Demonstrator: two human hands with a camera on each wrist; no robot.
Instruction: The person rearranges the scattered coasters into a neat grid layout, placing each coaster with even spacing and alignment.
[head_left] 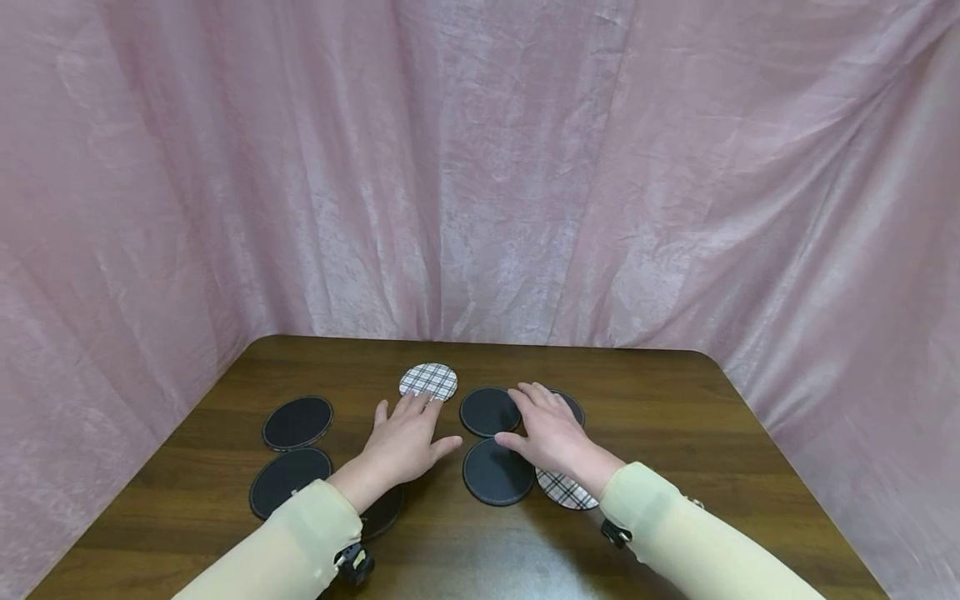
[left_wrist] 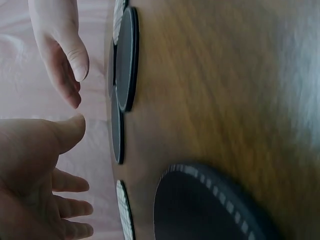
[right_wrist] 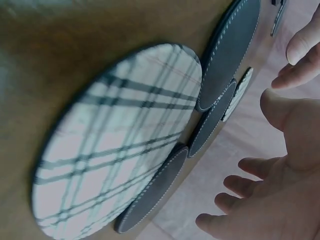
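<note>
Pale yellow sleeves (head_left: 273, 550) stretch over the wooden desk (head_left: 637, 383). Left hand (head_left: 397, 442) hovers near the far plaid coaster (head_left: 430, 375), right hand (head_left: 551, 429) above clustered black coasters (head_left: 487, 410), fingers spread, gripping nothing. The step seems a reach; lifting one calls for pinching its thin rim.

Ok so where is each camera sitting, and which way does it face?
Head: worn on the head, looking forward and down at the table and pink curtain; the left hand, right hand and pale sleeves show.
Left wrist: on the left wrist, looking across the table, turned sideways, past a black coaster; the left hand and part of the right hand show.
Right wrist: on the right wrist, looking across the near plaid coaster; the right hand and part of the left hand show.
Shared: both wrist views catch the far plaid coaster.
</note>
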